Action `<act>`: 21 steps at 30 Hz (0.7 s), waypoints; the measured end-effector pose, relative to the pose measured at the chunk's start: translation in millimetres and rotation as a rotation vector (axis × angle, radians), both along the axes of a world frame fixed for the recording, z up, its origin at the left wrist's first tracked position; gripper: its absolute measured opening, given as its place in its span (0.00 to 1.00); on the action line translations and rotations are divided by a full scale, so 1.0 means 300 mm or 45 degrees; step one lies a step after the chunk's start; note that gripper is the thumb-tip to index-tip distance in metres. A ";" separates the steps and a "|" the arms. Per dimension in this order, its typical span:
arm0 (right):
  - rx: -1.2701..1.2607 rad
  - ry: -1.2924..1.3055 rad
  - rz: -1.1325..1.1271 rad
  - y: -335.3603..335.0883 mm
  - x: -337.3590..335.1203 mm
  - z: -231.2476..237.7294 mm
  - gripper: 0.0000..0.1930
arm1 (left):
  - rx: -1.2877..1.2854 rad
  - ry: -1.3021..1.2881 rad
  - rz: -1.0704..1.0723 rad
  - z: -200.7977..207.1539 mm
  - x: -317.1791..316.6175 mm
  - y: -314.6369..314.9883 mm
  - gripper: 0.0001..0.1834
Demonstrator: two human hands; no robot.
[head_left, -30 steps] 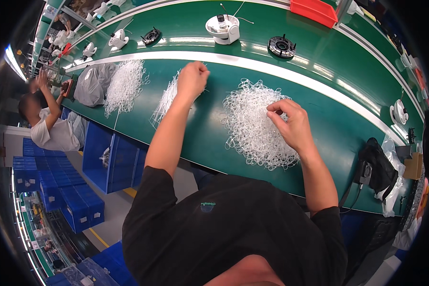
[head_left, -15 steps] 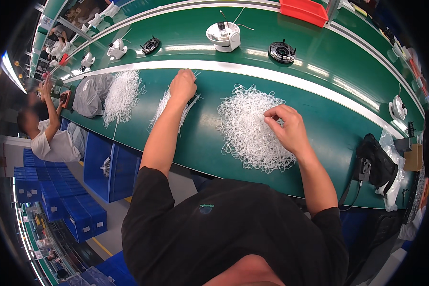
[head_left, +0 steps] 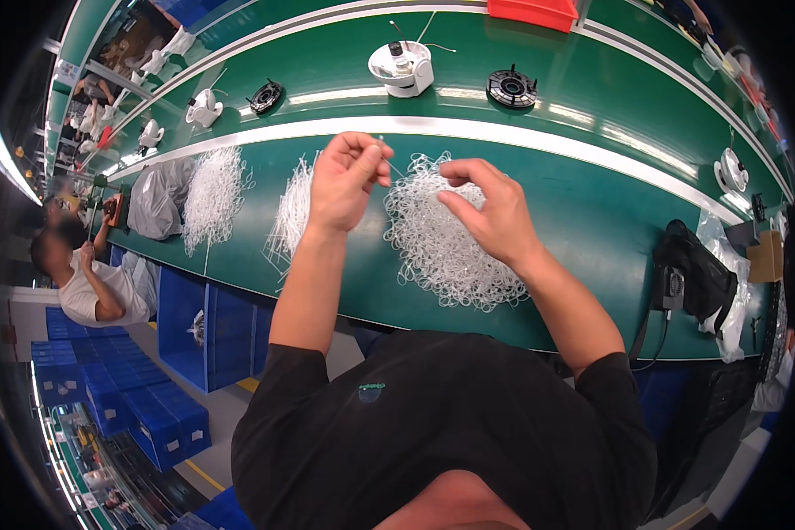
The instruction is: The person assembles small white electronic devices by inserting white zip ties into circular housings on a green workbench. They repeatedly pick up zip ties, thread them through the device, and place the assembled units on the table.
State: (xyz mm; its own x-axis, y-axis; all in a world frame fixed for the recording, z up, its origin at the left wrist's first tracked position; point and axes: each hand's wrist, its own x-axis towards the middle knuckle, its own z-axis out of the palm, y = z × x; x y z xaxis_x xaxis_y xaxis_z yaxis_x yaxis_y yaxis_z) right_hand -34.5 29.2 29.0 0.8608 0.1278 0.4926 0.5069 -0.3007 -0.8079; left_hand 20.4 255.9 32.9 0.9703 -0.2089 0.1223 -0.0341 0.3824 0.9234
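Above the green worktop (head_left: 601,238), at eleven o'clock: left hand (head_left: 344,181), fingertips apparently pinching one thin white strand (head_left: 381,139), too fine to trace fully. At two o'clock: right hand (head_left: 495,212), thumb and fingers spread, over looped strands (head_left: 455,265); step judged as single-strand handling, next move calling for a precise right-hand pinch. At ten o'clock: straight strands (head_left: 291,208), partly hidden by the left arm.

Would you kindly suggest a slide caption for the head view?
Left hand pinching a thin pale strip, right hand open over a pile of looped white strips on a green bench.
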 end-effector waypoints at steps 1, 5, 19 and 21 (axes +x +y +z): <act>0.036 0.010 0.018 0.013 -0.001 0.006 0.13 | -0.081 -0.003 -0.064 -0.013 -0.021 -0.024 0.06; 0.131 0.095 0.069 0.030 -0.003 -0.014 0.10 | -0.234 0.043 -0.166 -0.040 -0.082 -0.109 0.08; 0.381 0.042 -0.221 0.045 -0.011 -0.030 0.09 | 0.232 -0.026 0.138 -0.082 -0.167 -0.221 0.06; 0.347 0.028 -0.216 0.046 -0.017 -0.024 0.08 | 0.186 0.003 0.156 -0.085 -0.166 -0.218 0.06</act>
